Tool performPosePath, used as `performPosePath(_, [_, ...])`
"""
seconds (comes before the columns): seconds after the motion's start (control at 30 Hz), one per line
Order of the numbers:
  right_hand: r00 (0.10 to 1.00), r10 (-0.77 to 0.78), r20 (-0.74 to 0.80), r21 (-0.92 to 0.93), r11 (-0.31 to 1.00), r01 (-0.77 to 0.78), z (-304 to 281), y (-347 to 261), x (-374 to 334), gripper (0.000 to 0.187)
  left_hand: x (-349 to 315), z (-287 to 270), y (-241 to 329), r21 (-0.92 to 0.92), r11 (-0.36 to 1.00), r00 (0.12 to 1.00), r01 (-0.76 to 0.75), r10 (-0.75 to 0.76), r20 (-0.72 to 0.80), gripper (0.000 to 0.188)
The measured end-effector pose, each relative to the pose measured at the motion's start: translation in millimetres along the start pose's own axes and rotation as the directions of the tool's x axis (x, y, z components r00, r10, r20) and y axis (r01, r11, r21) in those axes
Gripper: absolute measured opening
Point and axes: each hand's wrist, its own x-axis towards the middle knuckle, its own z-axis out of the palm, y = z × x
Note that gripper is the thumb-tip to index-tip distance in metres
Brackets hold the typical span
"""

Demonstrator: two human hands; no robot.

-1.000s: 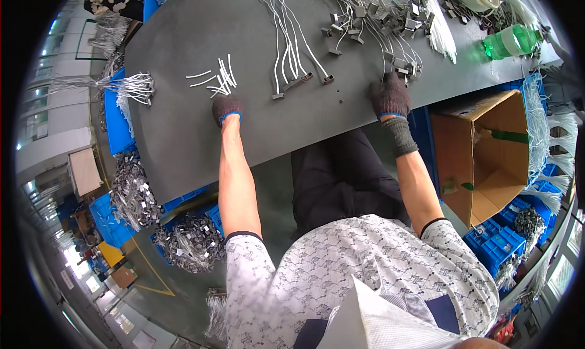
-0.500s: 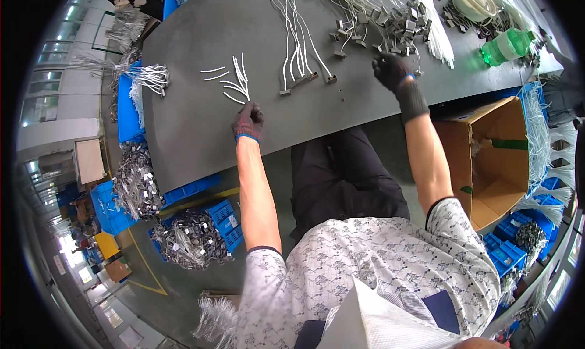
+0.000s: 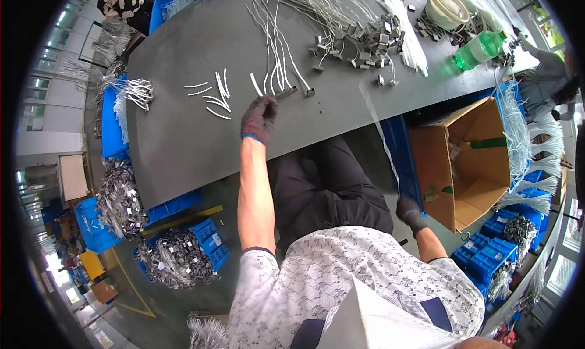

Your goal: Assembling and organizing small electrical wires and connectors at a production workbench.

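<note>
Here, with bearings taken from the left hand (image 3: 260,117) unless otherwise noted, a short white tube (image 3: 255,84) was seen at twelve o'clock, apparently pinched in the fingertips of that hand, whose gloved thumb and fingers were brought together just above the dark grey table (image 3: 177,135). More loose white tubes (image 3: 222,88) were scattered on the tabletop at ten o'clock. Between one and two o'clock, small dark connectors (image 3: 286,92) were found close by, and the pale cables (image 3: 281,56) fitted to them were stretched away toward the far edge. The right hand (image 3: 412,213), also gloved, was held low at four o'clock, beyond the near edge of the table; whether its fingers were closed or apart could not be told. From near it, a thin translucent strip (image 3: 381,132) was extended toward eleven o'clock, up over the table edge, though any grip on it could not be made out. A cardboard box (image 3: 429,166) was placed between one and two o'clock from the right hand. At two o'clock, a larger heap of connectors (image 3: 382,39) was gathered, with a green bottle (image 3: 478,50) laid farther out.
</note>
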Motion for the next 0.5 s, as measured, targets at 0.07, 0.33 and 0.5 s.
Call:
performPosePath(0.07, [0.993, -0.088, 0.073, 0.025, 0.996, 0.087, 16.8, 20.7, -26.1, 0.018, -0.6, 30.6, -24.3, 0.022, 0.999, 0.996, 0.043, -0.045, 0.071, 0.006])
performPosePath(0.33, [0.902, -0.262, -0.343, 0.111, 0.942, 0.315, -60.5, -75.8, 33.9, 0.019, -33.8, 136.9, -112.6, -0.081, 0.993, 0.996, -0.087, 0.087, 0.003, 0.005])
performPosePath(0.5, [0.938, -0.244, -0.246, -0.052, 0.970, 0.239, -95.2, -92.6, 46.4, 0.016, -36.3, 146.3, -55.7, 0.026, 0.891, 0.879, -0.454, 0.453, -0.149, 0.013])
